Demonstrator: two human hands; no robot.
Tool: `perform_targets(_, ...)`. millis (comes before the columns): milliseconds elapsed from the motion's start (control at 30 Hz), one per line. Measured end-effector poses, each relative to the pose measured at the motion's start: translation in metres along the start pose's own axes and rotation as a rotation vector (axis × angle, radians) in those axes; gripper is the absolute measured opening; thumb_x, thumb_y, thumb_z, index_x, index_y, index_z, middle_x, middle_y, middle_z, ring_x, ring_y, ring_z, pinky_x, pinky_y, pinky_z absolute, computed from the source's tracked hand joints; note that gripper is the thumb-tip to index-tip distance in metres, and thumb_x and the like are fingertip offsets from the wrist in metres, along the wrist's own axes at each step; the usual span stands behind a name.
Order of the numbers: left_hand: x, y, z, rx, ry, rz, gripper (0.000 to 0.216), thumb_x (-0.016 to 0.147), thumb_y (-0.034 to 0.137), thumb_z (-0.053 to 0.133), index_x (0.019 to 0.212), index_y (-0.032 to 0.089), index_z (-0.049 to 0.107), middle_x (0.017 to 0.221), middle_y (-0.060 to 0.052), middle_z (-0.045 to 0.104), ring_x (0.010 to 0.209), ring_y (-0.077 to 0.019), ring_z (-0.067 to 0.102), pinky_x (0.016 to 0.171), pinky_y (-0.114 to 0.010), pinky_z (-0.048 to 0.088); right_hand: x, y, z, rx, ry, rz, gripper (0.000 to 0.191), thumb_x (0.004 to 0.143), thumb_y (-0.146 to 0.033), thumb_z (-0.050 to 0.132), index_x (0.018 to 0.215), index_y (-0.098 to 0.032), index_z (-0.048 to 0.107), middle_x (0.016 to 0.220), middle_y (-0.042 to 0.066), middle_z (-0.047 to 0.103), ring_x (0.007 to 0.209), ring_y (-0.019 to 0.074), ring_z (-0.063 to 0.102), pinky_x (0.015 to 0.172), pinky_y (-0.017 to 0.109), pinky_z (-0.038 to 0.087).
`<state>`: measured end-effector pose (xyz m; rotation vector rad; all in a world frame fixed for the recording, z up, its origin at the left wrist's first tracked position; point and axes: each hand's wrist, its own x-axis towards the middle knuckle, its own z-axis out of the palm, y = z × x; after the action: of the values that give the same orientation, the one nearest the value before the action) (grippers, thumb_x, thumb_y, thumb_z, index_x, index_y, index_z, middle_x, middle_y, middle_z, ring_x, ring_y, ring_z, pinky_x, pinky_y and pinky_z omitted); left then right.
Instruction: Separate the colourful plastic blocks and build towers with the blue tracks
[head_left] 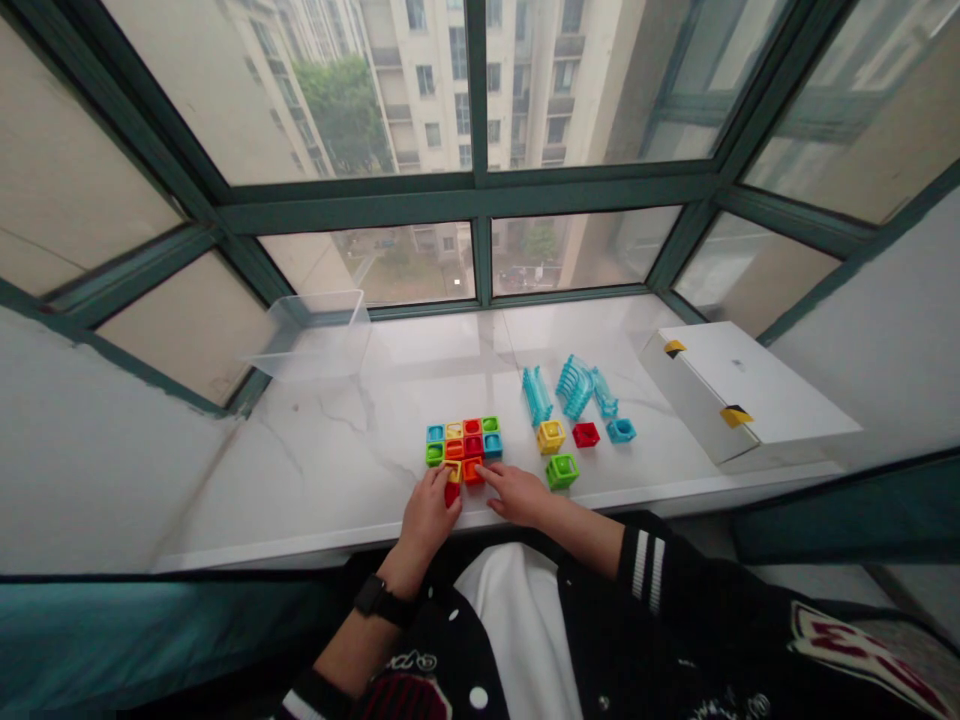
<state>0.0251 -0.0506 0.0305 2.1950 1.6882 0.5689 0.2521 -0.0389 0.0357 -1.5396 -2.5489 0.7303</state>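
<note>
My left hand is closed around a yellow block at the near left corner of a block grid, with a red block showing just below it. With its index finger stretched out, my right hand touches the orange block beside the yellow one. Its other fingers are partly hidden. The grid is made of several square, hollow-topped blocks in blue, yellow, red, green and orange, set side by side in rows.
Right of the grid stand loose yellow, green, red and blue blocks. Behind them lie clear blue track pieces. A transparent tub stands back left, a white box right. Windows border the white sill.
</note>
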Motion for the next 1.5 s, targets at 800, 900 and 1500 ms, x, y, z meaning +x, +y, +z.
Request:
perform_targets(800,0.003,0.021,-0.057,-1.109,-0.047,-0.125,0.062,0.086,0.034,0.076,0.142,0.023,0.054,0.139,-0.015,0.067,0.121,-0.0277,0.069,0.103,-0.048,0.059,-0.012,-0.025,-0.043,0.798,0.236,-0.149,0.047,0.094,-0.04,0.07,0.137,-0.024,0.063,0.128,0.01,0.072,0.096,0.02,0.073,0.083,0.035,0.06)
perform_targets(900,0.007,0.042,-0.054,-1.234,-0.039,-0.08,0.065,0.085,0.029,0.079,0.143,0.027,0.052,0.148,-0.013,0.061,0.13,-0.0283,0.064,0.107,-0.046,0.057,-0.015,-0.029,-0.049,0.983,0.239,-0.131,0.05,0.091,-0.043,0.074,0.135,-0.023,0.063,0.124,0.009,0.074,0.098,0.021,0.074,0.084,0.035,0.061)
perform_targets(1500,0.021,0.088,-0.038,-1.08,0.033,0.084,0.057,0.089,0.033,0.078,0.14,0.024,0.055,0.139,-0.014,0.065,0.119,-0.0271,0.07,0.1,-0.045,0.061,-0.043,-0.018,-0.085,0.683,0.598,-0.155,0.05,0.085,-0.021,0.073,0.134,-0.026,0.062,0.122,0.008,0.07,0.103,0.0209,0.071,0.087,0.037,0.062)
